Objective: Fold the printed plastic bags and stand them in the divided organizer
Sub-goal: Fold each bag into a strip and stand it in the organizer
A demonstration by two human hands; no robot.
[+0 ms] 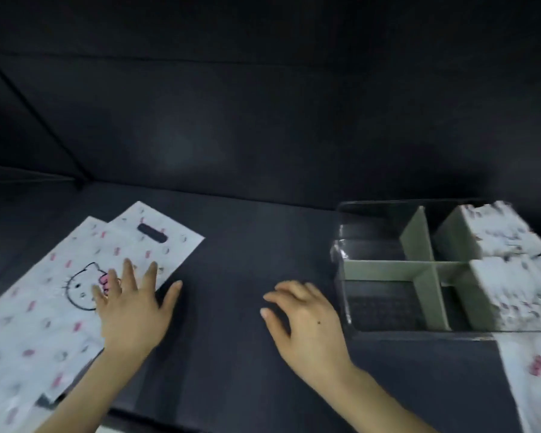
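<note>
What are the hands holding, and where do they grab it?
Nothing is held. The left hand lies flat, fingers spread, on the top printed bag by its cat drawing. The right hand is empty.

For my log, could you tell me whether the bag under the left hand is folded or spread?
Spread: the bag lies flat, handle cutout showing, left hand on it.

No lettering or numbers can be read anywhere. The only recognisable mark is a cat-face outline (83,287) with a pink bow, printed on the flat bag (38,310) under the left hand (132,310).
</note>
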